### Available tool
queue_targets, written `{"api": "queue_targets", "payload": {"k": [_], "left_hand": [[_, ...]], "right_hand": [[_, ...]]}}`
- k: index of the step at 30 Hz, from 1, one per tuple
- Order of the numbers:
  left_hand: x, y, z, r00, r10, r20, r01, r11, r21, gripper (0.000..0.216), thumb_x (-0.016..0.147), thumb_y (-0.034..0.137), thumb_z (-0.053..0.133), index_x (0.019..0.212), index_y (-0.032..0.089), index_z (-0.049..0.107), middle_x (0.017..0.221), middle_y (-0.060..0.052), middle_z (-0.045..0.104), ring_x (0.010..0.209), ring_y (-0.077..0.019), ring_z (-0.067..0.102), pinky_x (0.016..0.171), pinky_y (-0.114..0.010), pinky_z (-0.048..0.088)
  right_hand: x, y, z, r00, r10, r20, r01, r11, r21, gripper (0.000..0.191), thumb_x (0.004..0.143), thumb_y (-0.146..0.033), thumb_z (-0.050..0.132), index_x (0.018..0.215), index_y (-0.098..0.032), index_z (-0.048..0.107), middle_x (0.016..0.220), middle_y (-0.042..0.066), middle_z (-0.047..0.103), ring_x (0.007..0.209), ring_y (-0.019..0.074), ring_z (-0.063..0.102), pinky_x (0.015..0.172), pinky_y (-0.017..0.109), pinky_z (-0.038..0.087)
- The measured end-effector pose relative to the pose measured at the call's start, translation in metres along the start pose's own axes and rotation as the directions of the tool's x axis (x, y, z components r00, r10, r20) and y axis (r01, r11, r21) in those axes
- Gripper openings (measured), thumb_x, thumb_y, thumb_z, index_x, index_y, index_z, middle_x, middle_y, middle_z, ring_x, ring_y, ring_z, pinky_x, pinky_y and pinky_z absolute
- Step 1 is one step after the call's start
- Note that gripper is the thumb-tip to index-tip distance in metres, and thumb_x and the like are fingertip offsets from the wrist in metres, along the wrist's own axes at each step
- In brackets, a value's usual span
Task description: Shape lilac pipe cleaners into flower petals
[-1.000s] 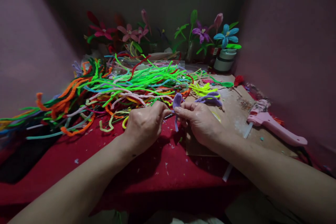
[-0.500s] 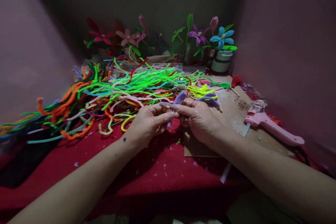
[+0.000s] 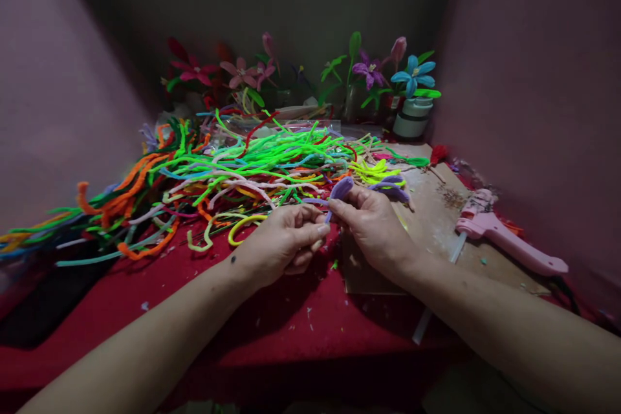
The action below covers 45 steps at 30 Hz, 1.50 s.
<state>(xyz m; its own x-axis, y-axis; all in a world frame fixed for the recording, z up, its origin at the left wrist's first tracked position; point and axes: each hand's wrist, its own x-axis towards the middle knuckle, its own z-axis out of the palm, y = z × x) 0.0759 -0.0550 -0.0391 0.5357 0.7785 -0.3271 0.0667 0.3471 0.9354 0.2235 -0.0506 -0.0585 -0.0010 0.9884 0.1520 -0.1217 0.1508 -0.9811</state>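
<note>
Between my two hands is a purple pipe cleaner petal (image 3: 341, 188), its loop upright and its thin ends reaching down and to the left. My right hand (image 3: 376, 223) pinches it at the base of the loop. With thumb and forefinger, my left hand (image 3: 286, 239) grips a lower end of the same petal. Just beyond my right hand, more purple petals (image 3: 392, 188) lie beside a bundle of yellow pipe cleaners (image 3: 373, 171). A large heap of loose pipe cleaners (image 3: 276, 152), mostly green, spreads behind my hands.
A pink hot glue gun (image 3: 509, 239) with a clear glue stick lies right on a cardboard sheet (image 3: 431, 194). Finished pipe cleaner flowers (image 3: 413, 74) stand along the back, near a grey jar (image 3: 411, 119). A black flat object (image 3: 48, 297) rests left on the red cloth (image 3: 291, 323).
My left hand has slid slightly down along the petal's end, and the hands sit a little farther apart. The whole view has shifted slightly.
</note>
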Motion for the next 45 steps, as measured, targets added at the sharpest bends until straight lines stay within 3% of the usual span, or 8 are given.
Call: {"api": "queue_targets", "payload": {"k": [4, 13, 20, 23, 28, 32, 38, 45], "left_hand": [[-0.002, 0.007, -0.007, 0.99, 0.06, -0.126, -0.021, 0.956, 0.293, 0.018, 0.071, 0.027, 0.064, 0.075, 0.017, 0.05, 0.047, 0.008, 0.045, 0.034, -0.0032, 0.035, 0.032, -0.014, 0.024], [0.002, 0.01, -0.009, 0.926, 0.323, -0.197, -0.218, 0.882, 0.419, 0.022, 0.08, 0.037, 0.055, 0.071, 0.017, 0.056, 0.051, 0.006, 0.046, 0.039, -0.0053, 0.037, 0.038, -0.018, 0.028], [-0.001, -0.001, -0.016, 0.645, 0.764, 0.007, -0.354, 0.291, 0.889, 0.021, 0.078, 0.028, 0.057, 0.06, 0.017, 0.059, 0.054, 0.001, 0.053, 0.05, -0.0082, 0.044, 0.05, -0.021, 0.032], [-0.002, 0.007, -0.022, 0.673, 0.711, -0.203, -0.32, 0.527, 0.787, 0.029, 0.082, 0.03, 0.053, 0.057, 0.016, 0.054, 0.048, 0.003, 0.046, 0.045, -0.007, 0.038, 0.046, -0.021, 0.031], [0.002, 0.014, -0.025, 0.911, 0.347, -0.222, -0.281, 0.918, 0.279, 0.023, 0.07, 0.032, 0.068, 0.088, 0.018, 0.065, 0.064, 0.002, 0.061, 0.053, -0.009, 0.052, 0.05, -0.02, 0.041], [0.007, 0.007, -0.02, 0.962, 0.248, -0.117, -0.235, 0.965, 0.116, 0.023, 0.067, 0.028, 0.072, 0.086, 0.016, 0.069, 0.081, -0.002, 0.068, 0.073, -0.0142, 0.061, 0.069, -0.024, 0.048], [0.007, 0.004, -0.016, 0.926, 0.304, -0.222, -0.304, 0.952, 0.037, 0.011, 0.071, 0.025, 0.069, 0.074, 0.015, 0.066, 0.067, 0.003, 0.06, 0.06, -0.0077, 0.054, 0.059, -0.018, 0.044], [0.004, 0.007, -0.014, 0.871, 0.44, -0.217, -0.352, 0.868, 0.35, 0.012, 0.075, 0.026, 0.064, 0.074, 0.014, 0.066, 0.07, 0.0, 0.062, 0.064, -0.0102, 0.054, 0.059, -0.019, 0.043]], "right_hand": [[0.008, 0.002, -0.008, 0.994, 0.065, -0.084, -0.062, 0.997, 0.039, 0.017, 0.072, -0.028, 0.062, 0.064, -0.017, 0.053, 0.055, -0.006, 0.046, 0.047, 0.0068, 0.034, 0.047, 0.024, 0.026], [-0.003, -0.003, -0.002, 0.977, 0.164, 0.138, -0.175, 0.982, 0.069, 0.018, 0.071, -0.027, 0.061, 0.06, -0.016, 0.053, 0.051, -0.005, 0.046, 0.045, 0.0065, 0.036, 0.045, 0.023, 0.026], [-0.002, -0.002, -0.002, 0.965, 0.222, 0.137, -0.21, 0.973, -0.093, 0.019, 0.068, -0.021, 0.061, 0.052, -0.016, 0.052, 0.046, -0.004, 0.047, 0.042, 0.0061, 0.036, 0.043, 0.023, 0.024], [-0.003, -0.003, -0.002, 0.95, 0.275, 0.15, -0.27, 0.961, -0.056, 0.022, 0.068, -0.02, 0.062, 0.05, -0.016, 0.05, 0.045, -0.003, 0.047, 0.04, 0.0065, 0.039, 0.042, 0.023, 0.026], [-0.007, -0.005, 0.001, 0.909, 0.34, 0.241, -0.34, 0.94, -0.042, 0.024, 0.066, -0.021, 0.065, 0.047, -0.015, 0.05, 0.041, -0.004, 0.047, 0.037, 0.0055, 0.037, 0.041, 0.022, 0.025], [-0.007, -0.003, 0.0, 0.887, 0.357, 0.294, -0.369, 0.929, -0.016, 0.024, 0.063, -0.024, 0.068, 0.047, -0.014, 0.053, 0.04, -0.004, 0.046, 0.037, 0.0054, 0.037, 0.04, 0.022, 0.025], [-0.004, 0.001, -0.002, 0.823, 0.377, 0.426, -0.483, 0.858, 0.174, 0.013, 0.06, -0.02, 0.068, 0.055, -0.013, 0.058, 0.049, -0.003, 0.053, 0.04, 0.0066, 0.043, 0.045, 0.022, 0.036], [-0.006, 0.002, -0.001, 0.883, 0.318, 0.346, -0.368, 0.926, 0.088, 0.023, 0.067, -0.025, 0.063, 0.048, -0.014, 0.056, 0.042, -0.003, 0.047, 0.039, 0.0065, 0.04, 0.042, 0.021, 0.03]]}}
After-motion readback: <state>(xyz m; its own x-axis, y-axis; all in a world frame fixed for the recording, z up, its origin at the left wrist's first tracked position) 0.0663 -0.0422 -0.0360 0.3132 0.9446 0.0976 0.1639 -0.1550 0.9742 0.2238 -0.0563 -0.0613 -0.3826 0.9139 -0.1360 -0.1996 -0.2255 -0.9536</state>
